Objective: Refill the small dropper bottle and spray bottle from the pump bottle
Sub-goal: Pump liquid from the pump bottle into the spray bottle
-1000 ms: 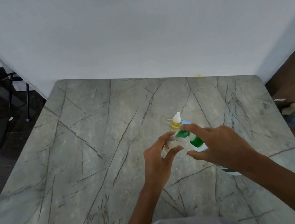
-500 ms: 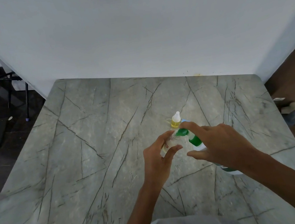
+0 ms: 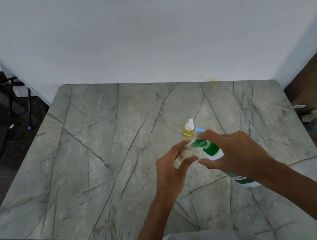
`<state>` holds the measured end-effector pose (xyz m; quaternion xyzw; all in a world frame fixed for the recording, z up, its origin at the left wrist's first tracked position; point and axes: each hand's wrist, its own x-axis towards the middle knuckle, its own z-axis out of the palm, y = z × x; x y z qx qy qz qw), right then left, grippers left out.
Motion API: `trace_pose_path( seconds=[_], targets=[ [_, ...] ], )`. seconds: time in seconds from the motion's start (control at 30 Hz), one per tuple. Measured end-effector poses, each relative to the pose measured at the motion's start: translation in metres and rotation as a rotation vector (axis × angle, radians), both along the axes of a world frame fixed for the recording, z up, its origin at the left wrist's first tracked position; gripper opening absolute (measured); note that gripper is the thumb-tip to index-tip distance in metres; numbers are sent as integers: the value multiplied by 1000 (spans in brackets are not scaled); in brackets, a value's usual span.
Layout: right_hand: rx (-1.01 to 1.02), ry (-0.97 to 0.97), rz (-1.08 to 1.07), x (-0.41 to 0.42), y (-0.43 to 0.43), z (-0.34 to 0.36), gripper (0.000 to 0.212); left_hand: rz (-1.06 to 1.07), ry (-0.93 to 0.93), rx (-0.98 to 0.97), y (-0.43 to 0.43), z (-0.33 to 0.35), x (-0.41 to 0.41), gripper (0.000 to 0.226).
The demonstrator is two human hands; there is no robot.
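Spray bottle (image 3: 182,156) sits pinched in left grip (image 3: 171,171), under pump bottle (image 3: 211,149) nozzle.

The dropper bottle (image 3: 189,129) stands on the table (image 3: 98,158) behind the spray bottle (image 3: 180,156), the pump bottle (image 3: 211,149) right of both.
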<state>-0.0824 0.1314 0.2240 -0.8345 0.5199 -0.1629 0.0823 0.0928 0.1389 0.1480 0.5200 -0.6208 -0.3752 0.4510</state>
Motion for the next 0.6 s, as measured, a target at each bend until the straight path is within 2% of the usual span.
trace_pose_path(
  seconds=[0.3, 0.6],
  targets=[
    [133, 131, 2, 0, 4, 14, 73, 14, -7, -11, 1, 4, 3, 40],
    [90, 118, 22, 3, 4, 19, 65, 29, -25, -42, 1, 7, 6, 41]
  ],
)
